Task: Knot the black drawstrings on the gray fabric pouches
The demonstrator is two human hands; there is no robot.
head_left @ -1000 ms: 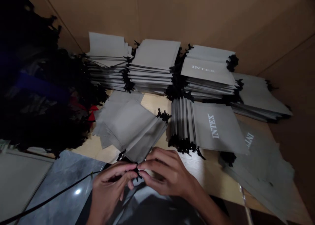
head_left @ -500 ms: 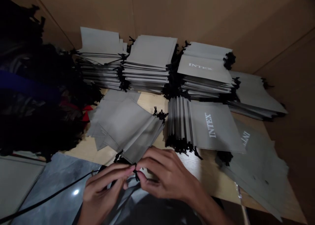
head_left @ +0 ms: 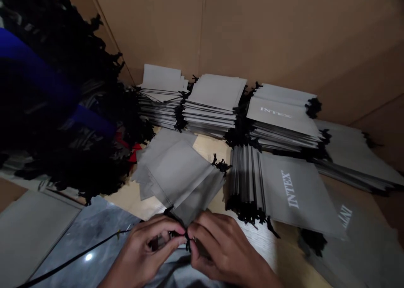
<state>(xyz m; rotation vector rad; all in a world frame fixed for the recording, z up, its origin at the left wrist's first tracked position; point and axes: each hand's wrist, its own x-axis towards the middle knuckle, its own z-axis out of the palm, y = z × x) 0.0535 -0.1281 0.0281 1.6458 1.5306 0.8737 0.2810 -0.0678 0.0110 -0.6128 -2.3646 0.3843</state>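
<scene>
My left hand [head_left: 150,246] and my right hand [head_left: 222,248] meet at the bottom middle, fingertips nearly touching. Both pinch a short black drawstring cord [head_left: 188,242], whose ends poke out below the fingers. Just beyond the fingers lies a grey drawstring bag [head_left: 197,197], its corded edge toward me. Partly under and beside it are loose grey bags [head_left: 175,164] in a fanned heap. The exact shape of the cord between the fingertips is hidden.
Stacks of grey bags [head_left: 214,92] line the cardboard wall [head_left: 252,35]. Bags marked INTEX [head_left: 303,195] lean in a row at right. A dark pile of corded bundles [head_left: 91,162] with a blue strap [head_left: 91,122] rises at left. A black cable [head_left: 78,254] crosses the lower left.
The view has tilted, so the stacks sit lower and farther right. Both hands stay together at the cord; my left thumb and forefinger now close on it more visibly.
</scene>
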